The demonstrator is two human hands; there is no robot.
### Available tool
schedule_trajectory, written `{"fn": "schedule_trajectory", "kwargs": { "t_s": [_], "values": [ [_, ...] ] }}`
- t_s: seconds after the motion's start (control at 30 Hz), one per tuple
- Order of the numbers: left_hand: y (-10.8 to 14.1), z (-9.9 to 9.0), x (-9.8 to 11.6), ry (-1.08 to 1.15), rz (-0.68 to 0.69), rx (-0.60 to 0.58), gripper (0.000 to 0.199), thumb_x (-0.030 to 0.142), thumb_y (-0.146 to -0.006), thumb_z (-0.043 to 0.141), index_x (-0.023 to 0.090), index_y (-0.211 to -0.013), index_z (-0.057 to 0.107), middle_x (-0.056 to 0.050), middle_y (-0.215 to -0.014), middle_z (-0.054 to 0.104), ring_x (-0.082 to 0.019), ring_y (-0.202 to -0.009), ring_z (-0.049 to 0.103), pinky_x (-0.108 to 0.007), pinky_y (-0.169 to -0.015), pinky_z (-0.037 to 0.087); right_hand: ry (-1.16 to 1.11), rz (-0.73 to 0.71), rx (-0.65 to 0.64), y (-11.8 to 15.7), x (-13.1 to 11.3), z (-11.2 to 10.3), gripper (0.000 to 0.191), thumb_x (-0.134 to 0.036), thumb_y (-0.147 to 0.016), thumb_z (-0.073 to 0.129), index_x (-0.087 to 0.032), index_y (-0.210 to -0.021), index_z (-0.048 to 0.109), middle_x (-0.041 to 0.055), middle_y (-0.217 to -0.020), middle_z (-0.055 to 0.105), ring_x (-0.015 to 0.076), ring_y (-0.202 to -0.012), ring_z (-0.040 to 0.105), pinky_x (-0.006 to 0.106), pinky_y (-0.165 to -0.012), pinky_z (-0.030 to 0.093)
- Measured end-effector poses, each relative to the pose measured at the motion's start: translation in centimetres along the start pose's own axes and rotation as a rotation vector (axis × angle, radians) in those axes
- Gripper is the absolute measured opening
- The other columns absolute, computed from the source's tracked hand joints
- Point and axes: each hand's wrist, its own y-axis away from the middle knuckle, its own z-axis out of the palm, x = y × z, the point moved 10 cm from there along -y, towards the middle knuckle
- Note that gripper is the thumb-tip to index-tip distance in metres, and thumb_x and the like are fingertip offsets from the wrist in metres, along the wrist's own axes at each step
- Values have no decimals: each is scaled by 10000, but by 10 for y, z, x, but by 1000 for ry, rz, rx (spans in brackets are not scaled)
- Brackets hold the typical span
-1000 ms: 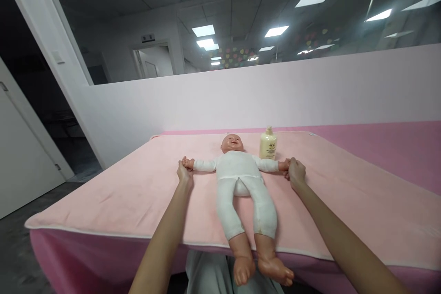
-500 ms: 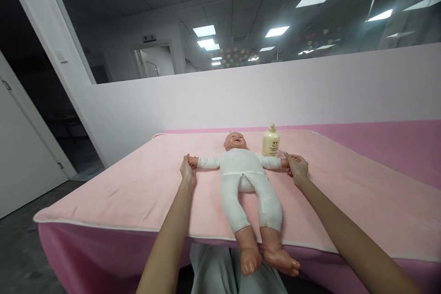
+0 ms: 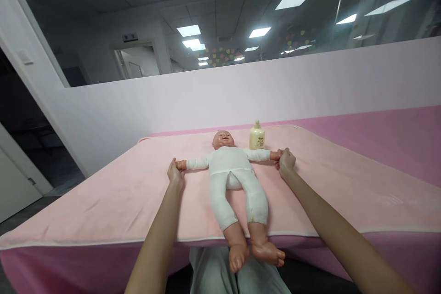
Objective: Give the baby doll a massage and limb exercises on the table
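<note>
A baby doll point(image 3: 228, 161) with a white cloth body lies on its back on a pink blanket point(image 3: 124, 193), arms stretched out to both sides. My left hand point(image 3: 175, 173) is closed on the doll's hand at the left. At the right, my right hand point(image 3: 287, 161) has its fingers closed round the doll's other hand. Both of the doll's arms are out straight, and its feet hang over the front edge of the blanket. A pale yellow bottle point(image 3: 257, 138) stands upright behind the doll's arm, on the right of its head.
Behind the blanket rises a white wall point(image 3: 206, 96) with a wide window above it. A pink padded surface point(image 3: 389, 133) extends at the right. My legs point(image 3: 220, 268) are below the front edge. A door point(image 3: 15, 179) stands at the far left.
The view has shifted, so the doll, bottle and hands appear farther left. Both hands still hold the doll's hands, and its pose looks nearly the same.
</note>
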Motion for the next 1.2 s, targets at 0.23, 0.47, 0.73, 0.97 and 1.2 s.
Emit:
{"fn": "schedule_trajectory", "kwargs": {
  "t_s": [0.23,0.47,0.73,0.97,1.2],
  "values": [
    [0,0,4,-59,34,50,159,221,-860,420,180,-927,559,-8,-807,565,-95,-659,570,-272,-669,491,-42,117,5,-1,4,1,426,-516,-893,261,-193,-845,534,-14,-417,456,124,-300,416,210,-282,269],
    [3,2,10,-187,126,12,150,169,-745,599,182,-873,520,0,-827,566,-96,-703,561,-289,-704,498,37,70,-240,-11,3,14,315,-390,-687,688,-204,-688,435,-42,-440,452,94,-343,410,191,-290,278],
    [5,1,13,-216,131,57,114,185,-850,407,189,-889,514,-1,-835,533,-102,-731,558,-320,-736,495,112,0,-357,-8,6,16,263,-420,-788,570,-180,-718,490,-63,-381,388,52,-286,313,150,-278,166],
    [4,2,10,-128,86,55,186,300,-880,396,172,-840,526,-13,-782,544,-113,-694,566,-312,-690,495,99,-122,-381,4,-4,18,391,-554,-729,595,-174,-729,502,-40,-365,429,89,-277,360,189,-257,238],
    [-1,1,8,-244,132,12,117,231,-760,604,179,-822,519,3,-795,560,-100,-692,553,-283,-691,488,137,-94,-393,2,1,20,367,-493,-677,680,-176,-720,501,-42,-361,438,85,-279,363,186,-263,260]
  ]
}}
